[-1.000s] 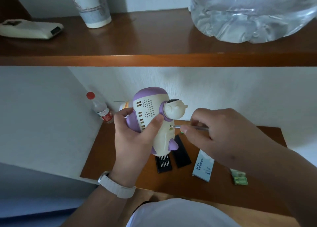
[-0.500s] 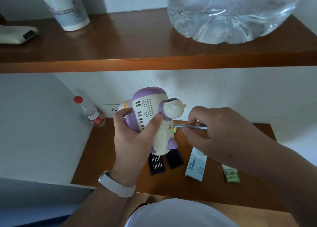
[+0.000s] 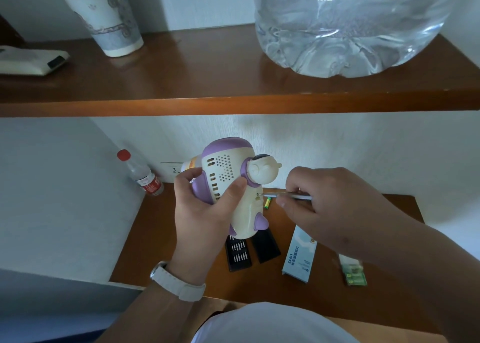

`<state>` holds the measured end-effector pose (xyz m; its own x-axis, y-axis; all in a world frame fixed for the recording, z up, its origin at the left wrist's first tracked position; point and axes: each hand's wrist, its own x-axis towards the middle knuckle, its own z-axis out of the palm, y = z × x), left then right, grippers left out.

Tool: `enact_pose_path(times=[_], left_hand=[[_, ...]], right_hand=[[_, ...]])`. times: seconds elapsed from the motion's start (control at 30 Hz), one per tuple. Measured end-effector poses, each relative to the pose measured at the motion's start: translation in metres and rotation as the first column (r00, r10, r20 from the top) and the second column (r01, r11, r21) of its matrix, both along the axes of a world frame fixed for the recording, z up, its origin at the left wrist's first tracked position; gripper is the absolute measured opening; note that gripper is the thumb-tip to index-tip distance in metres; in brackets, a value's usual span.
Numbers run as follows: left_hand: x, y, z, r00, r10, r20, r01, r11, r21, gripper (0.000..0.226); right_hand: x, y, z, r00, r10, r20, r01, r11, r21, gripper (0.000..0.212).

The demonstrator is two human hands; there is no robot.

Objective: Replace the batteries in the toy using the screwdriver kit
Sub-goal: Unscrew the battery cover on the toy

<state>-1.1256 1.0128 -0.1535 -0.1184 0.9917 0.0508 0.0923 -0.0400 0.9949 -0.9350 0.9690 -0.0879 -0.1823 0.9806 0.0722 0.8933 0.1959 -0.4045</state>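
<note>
- left hand (image 3: 200, 218) wrapped round the toy (image 3: 226, 166)
- right hand (image 3: 332, 207) pinching the screwdriver (image 3: 275, 194), tip at toy's side
- open bit case (image 3: 240, 267) near desk's (image 3: 155, 252) front edge, bits (image 3: 239, 248) slotted inside

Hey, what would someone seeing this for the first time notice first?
Centre frame, the left hand grips a purple-and-cream plastic toy while the right hand pinches a thin silver screwdriver with its tip at the toy's cream side. Above, a huge clear plastic water jug sits at the right of the brown wooden shelf.
</note>
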Motion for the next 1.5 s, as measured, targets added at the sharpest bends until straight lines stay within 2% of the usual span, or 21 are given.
enact_pose_path(times=[0.13,0.23,0.37,0.6,0.77,0.97,1.13,1.23,1.37,1.5], left_hand=[[-0.003,0.0,-0.001,1.0,0.011,0.01,-0.011,1.0,-0.002,0.07],[-0.006,0.001,-0.001,1.0,0.011,0.004,-0.011,1.0,-0.002,0.073],[-0.009,0.0,-0.003,1.0,0.0,-0.027,0.0,1.0,0.001,0.07],[-0.012,0.002,-0.004,0.999,-0.01,-0.04,0.009,1.0,-0.005,0.075],[-0.014,0.004,-0.005,0.999,-0.006,-0.052,0.005,1.0,-0.012,0.066],[-0.011,0.005,-0.007,0.999,-0.01,-0.039,0.01,1.0,-0.015,0.073],[-0.007,0.008,-0.007,0.999,-0.018,-0.044,0.017,1.0,-0.015,0.068],[-0.006,0.007,-0.008,0.999,-0.022,-0.04,0.021,1.0,-0.022,0.078],[-0.004,0.007,-0.012,0.999,-0.021,-0.026,0.02,0.999,-0.037,0.08],[-0.002,0.009,-0.015,1.0,-0.012,0.003,0.012,0.998,-0.069,0.084]], right_hand=[[-0.003,0.0,-0.001,0.999,-0.007,-0.05,0.007,1.0,0.004,0.02],[-0.003,0.0,-0.002,0.995,-0.042,-0.088,0.039,0.999,-0.028,0.035],[-0.004,0.0,-0.005,0.999,-0.016,-0.037,0.016,1.0,-0.016,0.047],[-0.008,0.004,-0.007,1.0,-0.012,-0.015,0.012,1.0,-0.004,0.038],[-0.012,0.004,-0.004,1.0,-0.018,-0.007,0.017,1.0,-0.005,0.024],[-0.01,0.003,-0.007,0.999,-0.039,-0.024,0.039,0.999,0.007,0.042],[-0.005,0.004,-0.011,0.999,-0.028,0.023,0.027,0.999,0.023,0.033],[-0.002,0.004,-0.013,0.999,-0.041,-0.011,0.041,0.999,0.028,0.035],[0.003,0.001,-0.017,0.997,-0.055,-0.06,0.056,0.998,0.019,0.032],[0.016,-0.003,-0.025,0.975,-0.096,-0.201,0.099,0.995,0.009,0.032]])
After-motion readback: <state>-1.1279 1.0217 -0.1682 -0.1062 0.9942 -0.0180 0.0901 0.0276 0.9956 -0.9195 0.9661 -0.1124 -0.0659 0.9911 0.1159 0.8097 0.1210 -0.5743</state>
